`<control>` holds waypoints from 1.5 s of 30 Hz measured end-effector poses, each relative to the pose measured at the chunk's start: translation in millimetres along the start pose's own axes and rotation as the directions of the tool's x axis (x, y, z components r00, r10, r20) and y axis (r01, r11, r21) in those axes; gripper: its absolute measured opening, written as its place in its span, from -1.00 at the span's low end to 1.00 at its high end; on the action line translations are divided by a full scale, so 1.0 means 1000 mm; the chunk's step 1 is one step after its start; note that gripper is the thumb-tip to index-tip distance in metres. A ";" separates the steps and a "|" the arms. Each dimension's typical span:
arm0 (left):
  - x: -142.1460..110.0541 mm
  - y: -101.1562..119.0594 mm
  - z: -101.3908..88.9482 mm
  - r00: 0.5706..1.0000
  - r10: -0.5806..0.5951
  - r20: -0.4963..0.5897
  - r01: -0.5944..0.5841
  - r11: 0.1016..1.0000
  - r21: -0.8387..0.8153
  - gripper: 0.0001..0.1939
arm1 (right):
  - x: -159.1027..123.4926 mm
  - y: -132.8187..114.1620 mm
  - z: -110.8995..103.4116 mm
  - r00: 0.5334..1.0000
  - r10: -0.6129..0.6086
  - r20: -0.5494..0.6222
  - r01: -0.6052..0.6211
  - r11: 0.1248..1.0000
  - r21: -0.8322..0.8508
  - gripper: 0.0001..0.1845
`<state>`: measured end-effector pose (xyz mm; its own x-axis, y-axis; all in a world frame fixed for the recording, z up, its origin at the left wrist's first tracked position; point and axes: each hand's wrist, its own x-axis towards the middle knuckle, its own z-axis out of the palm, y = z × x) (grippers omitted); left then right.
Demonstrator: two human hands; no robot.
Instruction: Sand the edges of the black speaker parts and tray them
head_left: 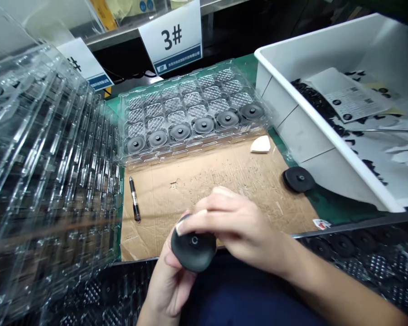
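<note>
A round black plastic part (194, 251) with a small raised hub at its centre is held in front of my body, over the near edge of the cardboard. My left hand (177, 276) grips it from the left and below, its fingers mostly hidden behind the part. Across its upper rim lie the bent fingers of my right hand (231, 222), touching the edge; whether they pinch anything small there, I cannot make out. Beyond my hands, a clear plastic tray (190, 156) carries several like black parts (180, 131) in its nearest row.
A pen (134, 199) lies on the cardboard (156, 181). To the right are a white wedge-shaped piece (260, 145), another black part (298, 179) and a large white bin (302, 102) with papers and black scraps. Stacked clear trays (54, 181) rise at left.
</note>
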<state>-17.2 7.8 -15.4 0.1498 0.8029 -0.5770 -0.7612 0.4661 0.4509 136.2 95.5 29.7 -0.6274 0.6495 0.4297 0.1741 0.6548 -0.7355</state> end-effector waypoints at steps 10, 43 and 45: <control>0.000 0.009 0.013 0.968 -0.074 0.240 0.104 0.988 -0.118 -0.42 | -0.069 0.051 0.026 0.768 0.628 -0.125 -0.635 0.772 -0.026 -0.73; -0.005 -0.011 0.015 0.999 0.047 -0.021 -0.047 0.999 0.017 -0.48 | -0.019 -0.037 0.012 0.991 0.133 -0.036 -0.134 0.990 -0.052 -0.72; -0.005 -0.011 0.013 0.995 0.071 -0.064 -0.069 0.997 0.038 -0.50 | -0.016 -0.038 0.014 0.979 0.181 0.089 -0.178 0.983 -0.047 -0.73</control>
<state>-1.3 3.6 -9.0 0.0551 0.8086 -0.5857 -0.7449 0.4239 0.5152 129.3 54.8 43.0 -0.6505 0.7204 0.2407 0.3185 0.5464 -0.7746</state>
